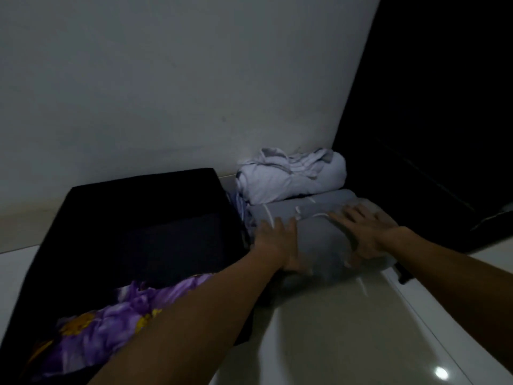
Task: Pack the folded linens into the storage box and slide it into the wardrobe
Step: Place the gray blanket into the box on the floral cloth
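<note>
Dim room, glossy floor (319, 337) – both hands, left hand (273, 243) and right hand (366, 232), lie flat on the grey folded linen (316, 240) beside the black storage box (144, 232) – lifted loosely, it may unfold

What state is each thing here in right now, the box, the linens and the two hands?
Storage box: open, on the floor, partly filled.
Purple floral linen: lying inside the box.
Grey linen: folded, on the floor beside the box, under both hands.
White linen: bundled, on the floor by the wall.
Left hand: flat on the grey linen.
Right hand: flat on the grey linen.
</note>
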